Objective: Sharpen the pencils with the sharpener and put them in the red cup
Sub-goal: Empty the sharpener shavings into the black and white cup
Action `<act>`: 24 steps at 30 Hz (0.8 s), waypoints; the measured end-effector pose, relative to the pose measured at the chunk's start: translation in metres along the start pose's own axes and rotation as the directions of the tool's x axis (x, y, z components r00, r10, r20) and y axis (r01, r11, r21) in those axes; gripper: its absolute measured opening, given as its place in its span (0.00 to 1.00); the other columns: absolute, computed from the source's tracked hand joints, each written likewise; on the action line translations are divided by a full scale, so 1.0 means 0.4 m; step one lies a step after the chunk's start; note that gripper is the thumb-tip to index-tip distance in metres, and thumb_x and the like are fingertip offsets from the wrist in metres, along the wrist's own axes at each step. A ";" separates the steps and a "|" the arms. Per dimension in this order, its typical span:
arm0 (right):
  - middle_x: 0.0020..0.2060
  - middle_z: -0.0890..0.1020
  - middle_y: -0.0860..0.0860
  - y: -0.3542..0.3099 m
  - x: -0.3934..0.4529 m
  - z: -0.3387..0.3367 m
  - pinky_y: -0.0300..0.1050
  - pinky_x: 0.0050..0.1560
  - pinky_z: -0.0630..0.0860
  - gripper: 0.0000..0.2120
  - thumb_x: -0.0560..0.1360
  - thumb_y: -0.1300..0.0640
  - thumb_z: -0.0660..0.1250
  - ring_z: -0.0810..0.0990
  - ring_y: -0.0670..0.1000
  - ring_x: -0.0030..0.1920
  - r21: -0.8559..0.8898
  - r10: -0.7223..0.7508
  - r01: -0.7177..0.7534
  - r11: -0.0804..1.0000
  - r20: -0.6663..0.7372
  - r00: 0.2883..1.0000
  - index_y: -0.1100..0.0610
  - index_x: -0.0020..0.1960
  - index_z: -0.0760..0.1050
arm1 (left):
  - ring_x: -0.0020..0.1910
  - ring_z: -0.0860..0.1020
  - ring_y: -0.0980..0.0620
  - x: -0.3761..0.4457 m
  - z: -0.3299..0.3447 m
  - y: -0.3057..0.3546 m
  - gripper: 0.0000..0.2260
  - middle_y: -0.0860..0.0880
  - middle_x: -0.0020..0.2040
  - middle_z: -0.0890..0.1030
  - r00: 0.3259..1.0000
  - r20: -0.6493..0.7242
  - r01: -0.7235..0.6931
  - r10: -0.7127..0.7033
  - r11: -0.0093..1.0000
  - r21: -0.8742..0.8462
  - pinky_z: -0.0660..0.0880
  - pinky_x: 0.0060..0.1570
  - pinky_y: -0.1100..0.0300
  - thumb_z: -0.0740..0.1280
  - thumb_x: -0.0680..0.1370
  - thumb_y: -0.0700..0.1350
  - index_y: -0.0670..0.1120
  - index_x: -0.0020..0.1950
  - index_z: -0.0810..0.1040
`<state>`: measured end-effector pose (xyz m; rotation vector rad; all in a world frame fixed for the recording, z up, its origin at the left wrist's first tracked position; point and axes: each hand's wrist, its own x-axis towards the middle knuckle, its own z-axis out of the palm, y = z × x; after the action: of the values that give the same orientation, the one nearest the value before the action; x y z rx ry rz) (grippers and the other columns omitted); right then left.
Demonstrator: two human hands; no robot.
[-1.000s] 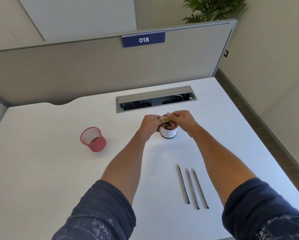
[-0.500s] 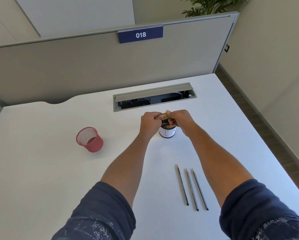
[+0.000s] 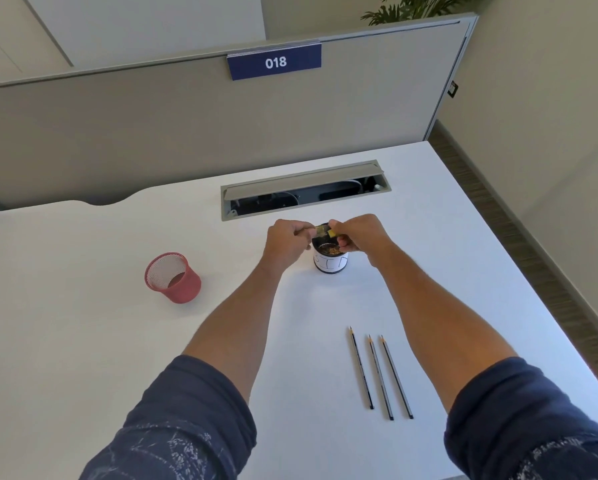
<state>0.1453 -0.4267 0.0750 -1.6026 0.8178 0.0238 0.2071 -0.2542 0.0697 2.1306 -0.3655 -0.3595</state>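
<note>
Pencil is light, stiff, with a fragile tip; left hand pinches its shaft, right hand pinches the small sharpener over the jar.

We see a bright, evenly lit scene in soft, diffuse light. The white desk is close to washed out, with little surface detail. Shadows are faint: a soft one beside the red cup and thin ones along the pencils. The wide lens bends the partition and desk edges outward. Our hands look slightly soft, and the sleeves near the bottom edge look soft too.
</note>
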 end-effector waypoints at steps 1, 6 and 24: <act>0.35 0.83 0.58 0.001 0.005 0.004 0.51 0.51 0.85 0.14 0.75 0.54 0.76 0.82 0.55 0.35 -0.067 -0.041 0.041 0.997 -0.009 0.999 0.66 0.46 0.84 | 0.36 0.81 0.59 0.004 -0.001 -0.001 0.08 0.48 0.39 0.85 1.000 0.020 -0.002 0.001 1.000 0.028 0.71 0.34 0.71 0.71 0.78 0.43 0.46 0.55 0.87; 0.35 0.86 0.52 0.026 0.008 -0.017 0.55 0.54 0.84 0.05 0.71 0.55 0.75 0.86 0.54 0.41 -0.258 -0.191 0.164 0.952 -0.081 0.978 0.56 0.42 0.86 | 0.39 0.78 0.59 0.009 0.017 0.033 0.06 0.54 0.39 0.82 0.996 -0.016 -0.084 0.088 0.985 0.153 0.69 0.35 0.69 0.76 0.73 0.48 0.48 0.48 0.86; 0.45 0.87 0.51 0.039 -0.033 -0.044 0.47 0.56 0.83 0.13 0.74 0.55 0.78 0.86 0.50 0.47 -0.231 -0.392 0.387 0.893 0.025 0.919 0.56 0.57 0.85 | 0.35 0.74 0.54 0.026 0.034 0.060 0.14 0.52 0.34 0.77 0.996 0.018 -0.085 0.083 0.975 0.208 0.67 0.33 0.61 0.71 0.77 0.54 0.44 0.40 0.79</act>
<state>0.1200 -0.4352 0.0717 -1.9700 0.5087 -0.1941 0.2085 -0.2812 0.0811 2.3097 -0.5164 -0.2932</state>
